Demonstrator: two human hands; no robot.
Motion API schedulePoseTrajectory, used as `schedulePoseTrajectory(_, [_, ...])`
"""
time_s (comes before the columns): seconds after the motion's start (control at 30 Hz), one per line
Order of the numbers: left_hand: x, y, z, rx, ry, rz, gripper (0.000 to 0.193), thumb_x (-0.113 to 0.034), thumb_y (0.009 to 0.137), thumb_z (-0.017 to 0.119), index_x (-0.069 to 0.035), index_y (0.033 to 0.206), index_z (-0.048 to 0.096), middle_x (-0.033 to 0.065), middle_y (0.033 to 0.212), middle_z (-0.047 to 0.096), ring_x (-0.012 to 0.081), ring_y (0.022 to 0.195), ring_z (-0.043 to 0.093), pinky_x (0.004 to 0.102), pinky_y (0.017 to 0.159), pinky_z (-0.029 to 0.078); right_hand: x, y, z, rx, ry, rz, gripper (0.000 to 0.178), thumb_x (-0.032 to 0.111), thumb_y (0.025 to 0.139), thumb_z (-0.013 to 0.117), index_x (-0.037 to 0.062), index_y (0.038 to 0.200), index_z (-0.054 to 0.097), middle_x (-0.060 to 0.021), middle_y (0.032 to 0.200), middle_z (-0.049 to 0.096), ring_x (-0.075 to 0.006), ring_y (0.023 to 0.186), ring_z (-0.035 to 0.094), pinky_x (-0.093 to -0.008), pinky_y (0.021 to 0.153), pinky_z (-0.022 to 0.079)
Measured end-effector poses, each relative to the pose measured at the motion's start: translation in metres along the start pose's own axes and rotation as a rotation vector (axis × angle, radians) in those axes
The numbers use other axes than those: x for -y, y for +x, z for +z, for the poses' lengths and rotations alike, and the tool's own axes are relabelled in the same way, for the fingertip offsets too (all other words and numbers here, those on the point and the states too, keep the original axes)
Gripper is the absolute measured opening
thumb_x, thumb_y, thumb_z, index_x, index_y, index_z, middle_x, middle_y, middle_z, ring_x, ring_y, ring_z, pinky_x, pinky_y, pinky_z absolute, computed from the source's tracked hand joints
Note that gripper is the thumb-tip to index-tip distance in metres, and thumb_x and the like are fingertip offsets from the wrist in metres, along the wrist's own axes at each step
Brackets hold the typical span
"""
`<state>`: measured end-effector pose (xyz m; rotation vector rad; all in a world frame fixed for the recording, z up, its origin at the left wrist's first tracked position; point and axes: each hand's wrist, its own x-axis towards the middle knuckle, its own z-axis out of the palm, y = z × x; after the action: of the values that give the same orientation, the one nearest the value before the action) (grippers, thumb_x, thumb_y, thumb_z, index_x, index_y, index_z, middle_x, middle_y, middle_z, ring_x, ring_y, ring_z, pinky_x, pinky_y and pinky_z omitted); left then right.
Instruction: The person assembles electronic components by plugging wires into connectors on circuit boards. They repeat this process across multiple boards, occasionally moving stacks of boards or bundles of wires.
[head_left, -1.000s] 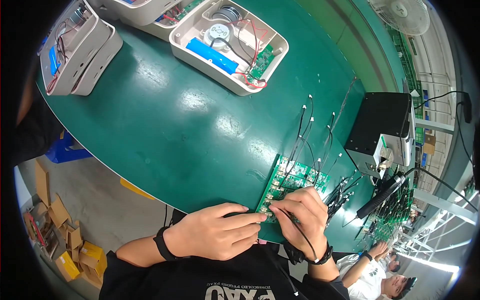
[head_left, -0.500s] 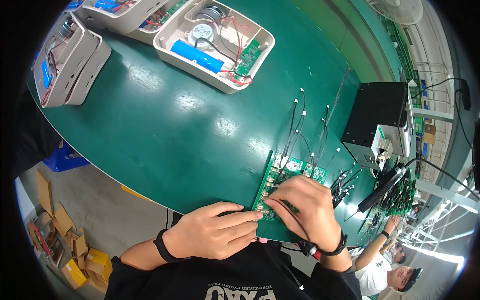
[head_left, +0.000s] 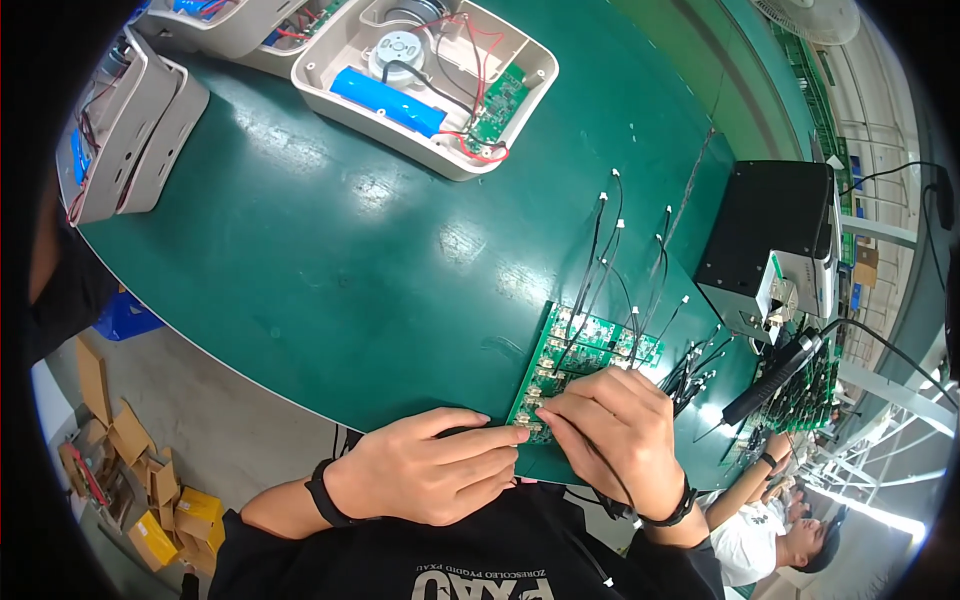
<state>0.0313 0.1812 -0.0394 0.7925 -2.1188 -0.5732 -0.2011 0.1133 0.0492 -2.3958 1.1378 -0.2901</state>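
A green circuit board panel lies near the table's front edge, with small white sockets along its left side. Several thin black cables with white plugs run from it toward the back. My left hand lies palm down with fingers stretched, its index fingertip touching the board's lower left edge. Over the lower part of the board, my right hand pinches a black cable close to the sockets. That cable trails across the palm toward the wrist. The fingers hide its tip and part of the board.
A soldering iron slants at the right, before a black box-shaped unit. Loose black cables lie beside the board. Beige housings, one with a blue battery, stand at the back left. A co-worker's arm reaches in at the right.
My right hand has come slightly nearer to me over the board, still pinching the cable. The left hand stays at the board's edge. The whole view has shifted a little.
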Motion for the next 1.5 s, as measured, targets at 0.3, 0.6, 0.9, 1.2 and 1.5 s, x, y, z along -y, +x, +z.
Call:
schedulePoseTrajectory(0.3, [0.001, 0.003, -0.001, 0.016, -0.004, 0.002, 0.009, -0.021, 0.087, 0.088, -0.014, 0.092, 0.085, 0.0002, 0.112, 0.084, 0.0129, 0.114, 0.078, 0.0309, 0.091, 0.059, 0.011, 0.014, -0.014, 0.161, -0.117, 0.030, 0.013, 0.007, 0.085, 0.087, 0.0058, 0.092, 0.077, -0.0045, 0.087, 0.069, -0.0254, 0.075, 0.070, -0.0389, 0.065, 0.052])
schedulePoseTrajectory(0.6, [0.002, 0.002, -0.001, 0.017, -0.016, -0.001, 0.009, -0.021, 0.087, 0.088, -0.014, 0.092, 0.085, 0.0003, 0.112, 0.084, 0.0142, 0.117, 0.078, 0.0310, 0.091, 0.060, 0.001, 0.028, -0.023, 0.271, -0.097, -0.017, 0.012, 0.008, 0.086, 0.084, 0.0060, 0.093, 0.076, -0.0049, 0.086, 0.068, -0.0260, 0.077, 0.071, -0.0400, 0.070, 0.055])
schedulePoseTrajectory(0.9, [0.000, 0.001, -0.002, 0.016, -0.020, -0.020, 0.009, -0.021, 0.088, 0.088, -0.013, 0.093, 0.085, 0.0015, 0.116, 0.083, 0.0139, 0.114, 0.078, 0.0314, 0.091, 0.060, 0.000, 0.015, -0.020, 0.217, -0.078, -0.062, 0.017, 0.007, 0.082, 0.088, 0.0045, 0.096, 0.077, -0.0051, 0.092, 0.072, -0.0252, 0.078, 0.072, -0.0387, 0.067, 0.054])
schedulePoseTrajectory(1.2, [0.001, 0.002, -0.001, 0.003, -0.021, -0.013, 0.009, -0.021, 0.089, 0.086, -0.013, 0.092, 0.084, 0.0020, 0.116, 0.083, 0.0139, 0.113, 0.077, 0.0316, 0.092, 0.060, 0.005, 0.021, -0.021, 0.272, -0.111, -0.051, 0.016, 0.006, 0.085, 0.087, 0.0046, 0.095, 0.077, -0.0053, 0.090, 0.072, -0.0254, 0.076, 0.072, -0.0383, 0.065, 0.053])
schedulePoseTrajectory(1.5, [0.002, -0.001, 0.001, -0.009, -0.019, 0.004, 0.009, -0.020, 0.090, 0.086, -0.012, 0.093, 0.083, 0.0020, 0.116, 0.082, 0.0145, 0.116, 0.077, 0.0311, 0.091, 0.060, -0.003, 0.025, -0.023, 0.278, 0.025, -0.009, 0.014, 0.004, 0.084, 0.087, 0.0023, 0.095, 0.078, -0.0073, 0.090, 0.073, -0.0276, 0.078, 0.074, -0.0388, 0.070, 0.058])
